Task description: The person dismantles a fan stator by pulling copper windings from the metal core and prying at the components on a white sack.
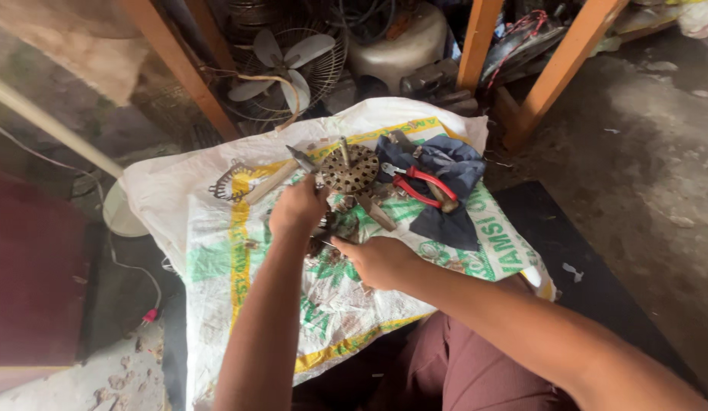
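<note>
A white woven plastic sack (217, 251) with green and yellow print is spread flat as the work surface. On it, toward twelve o'clock, lies a round perforated metal motor part (351, 169). At one o'clock a dark blue cloth (453, 190) carries red-handled pliers (416, 185). At ten o'clock rest a wooden-handled tool (272, 181) and a curved metal piece (226, 183).

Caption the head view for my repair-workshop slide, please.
Both hands, left hand and right hand, grip a small metal part over a woven sack beside red-handled pliers.
</note>
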